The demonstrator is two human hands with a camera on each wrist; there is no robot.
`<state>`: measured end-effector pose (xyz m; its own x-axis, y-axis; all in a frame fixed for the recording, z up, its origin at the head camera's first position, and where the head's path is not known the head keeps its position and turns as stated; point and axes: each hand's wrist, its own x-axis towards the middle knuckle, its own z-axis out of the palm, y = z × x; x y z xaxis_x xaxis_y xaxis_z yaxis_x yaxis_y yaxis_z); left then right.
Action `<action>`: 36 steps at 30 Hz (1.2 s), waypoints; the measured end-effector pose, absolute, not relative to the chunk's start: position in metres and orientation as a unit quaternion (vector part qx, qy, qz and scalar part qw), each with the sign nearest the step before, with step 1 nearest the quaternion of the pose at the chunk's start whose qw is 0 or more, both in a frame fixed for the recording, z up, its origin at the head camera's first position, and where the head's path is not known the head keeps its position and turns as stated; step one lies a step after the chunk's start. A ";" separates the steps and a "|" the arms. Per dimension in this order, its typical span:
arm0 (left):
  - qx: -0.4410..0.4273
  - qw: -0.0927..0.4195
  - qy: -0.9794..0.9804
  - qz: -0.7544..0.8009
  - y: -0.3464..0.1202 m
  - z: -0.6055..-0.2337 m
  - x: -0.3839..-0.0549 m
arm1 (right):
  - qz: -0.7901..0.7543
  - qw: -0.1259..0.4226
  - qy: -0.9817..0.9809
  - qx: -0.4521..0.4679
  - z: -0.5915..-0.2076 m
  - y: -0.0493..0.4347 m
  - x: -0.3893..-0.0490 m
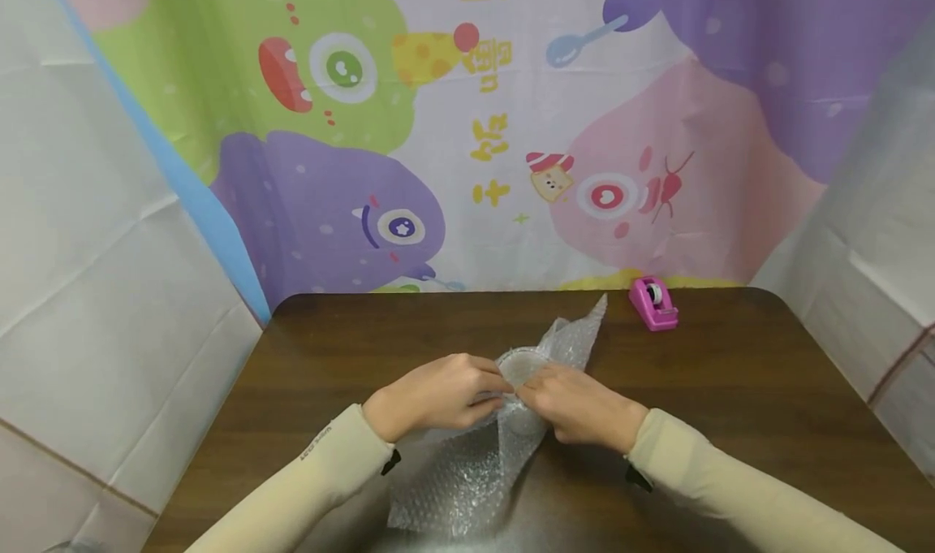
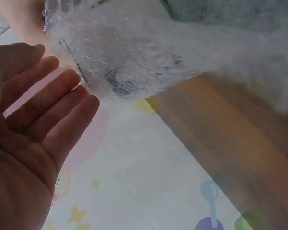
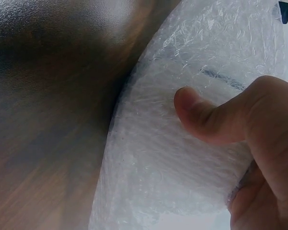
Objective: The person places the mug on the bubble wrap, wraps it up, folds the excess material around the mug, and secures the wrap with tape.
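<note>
A sheet of bubble wrap (image 1: 456, 480) is wound around a round, cup-like thing (image 1: 522, 366), whose pale circular rim faces up between the hands. One loose end runs toward the near side of the table, and a pointed end rises at the back right. My left hand (image 1: 445, 395) is at the left side of the rim. In the left wrist view its fingers (image 2: 62, 115) are nearly straight, fingertips right at the wrap's edge. My right hand (image 1: 580, 407) grips the wrapped thing from the right, its thumb (image 3: 201, 117) pressed flat on the bubble wrap and other fingers partly hidden.
At the back right of the brown wooden table (image 1: 329, 350) stands a pink tape dispenser (image 1: 653, 305) with a roll of tape. Behind the table hangs a cartoon-printed cloth (image 1: 453, 131). Pale panels (image 1: 109, 277) rise along both sides.
</note>
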<state>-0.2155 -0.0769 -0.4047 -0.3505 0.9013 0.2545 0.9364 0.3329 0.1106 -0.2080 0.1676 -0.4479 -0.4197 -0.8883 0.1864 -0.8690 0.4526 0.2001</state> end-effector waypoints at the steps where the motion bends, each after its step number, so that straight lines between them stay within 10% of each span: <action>1: -0.564 0.073 -0.813 -0.120 -0.077 -0.404 -0.215 | -0.037 0.134 -0.842 0.522 -0.448 0.168 -0.208; 24: -0.560 0.116 -0.809 -0.138 -0.121 -0.411 -0.179 | -0.009 0.155 -0.837 0.524 -0.454 0.171 -0.209; 36: -0.572 0.058 -0.784 -0.236 -0.142 -0.411 -0.159 | -0.001 0.161 -0.835 0.526 -0.456 0.170 -0.210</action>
